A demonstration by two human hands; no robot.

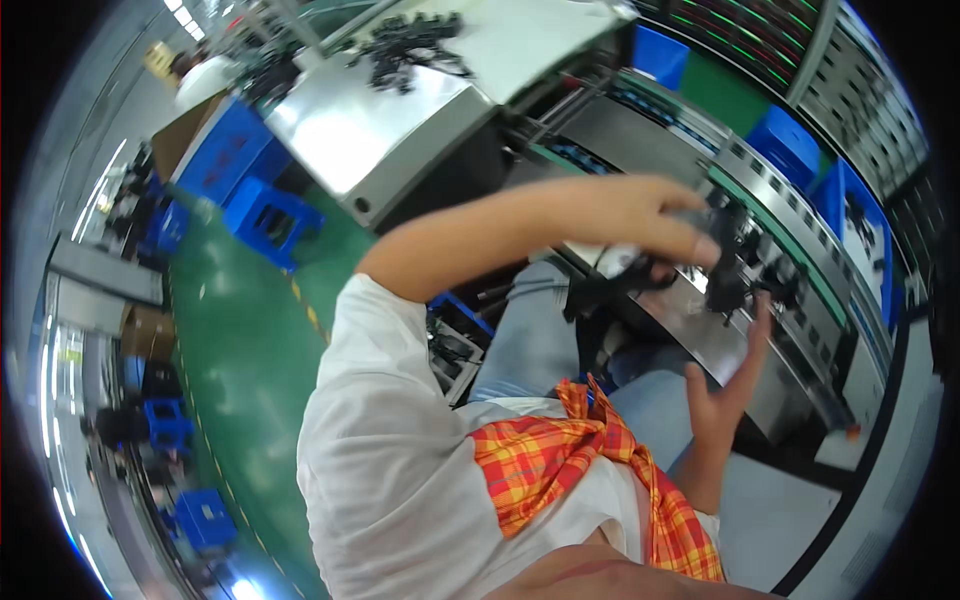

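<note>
My left hand (645, 222) reaches across from the left, over the metal worktop (683, 318). It is smeared by motion, and its fingers bend toward a tangle of black corded parts (735, 265); whether it grips one of them is hidden. Below its wrist is a dark, blurred piece (625, 283) with a strap or cord-like shape. My right hand (728, 395) is open on the near side of the tangle, thumb apart from the stretched fingers. Its fingertips come close to the black parts, and I cannot tell if they touch.
A conveyor line (790, 215) with green edges runs behind the worktop. Blue bins (785, 145) stand beyond it. More black cables (415, 45) lie on a pale table (345, 120) at the upper left. A blue stool (270, 220) is on the green floor. My knees sit under the worktop.
</note>
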